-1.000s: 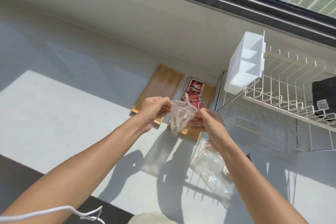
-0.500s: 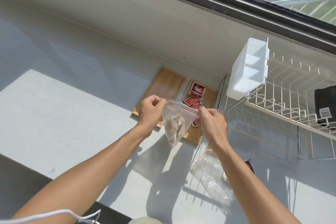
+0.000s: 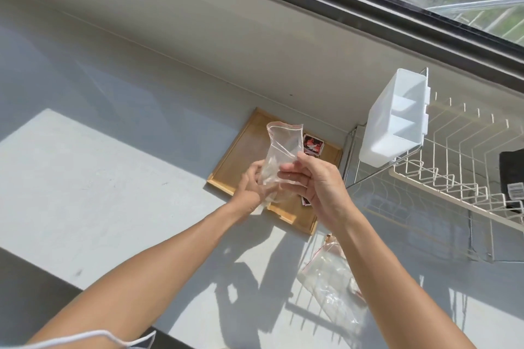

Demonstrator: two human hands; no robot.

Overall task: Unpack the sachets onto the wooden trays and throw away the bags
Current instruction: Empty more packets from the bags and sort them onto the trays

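Note:
A clear zip bag (image 3: 280,150) is held over the two wooden trays, its red-lined mouth pointing away from me. My left hand (image 3: 251,187) grips its lower end, where pale sachets (image 3: 262,205) show through the plastic. My right hand (image 3: 314,184) pinches the bag's right side. The left wooden tray (image 3: 241,156) shows bare wood. On the right wooden tray (image 3: 329,153) lie red-and-black sachets (image 3: 312,144), partly hidden by my hands. A second clear bag (image 3: 329,283) lies flat on the counter under my right forearm.
A white wire dish rack (image 3: 453,178) stands at the right, with a white plastic caddy (image 3: 397,119) hung on its corner and a black object (image 3: 513,176) on it. The grey counter runs to a wall and window at the back.
The bag was stretched open between my hands, hanging down. Now my hands have come together and the bag is turned, mouth away from me. The view has shifted closer to the trays.

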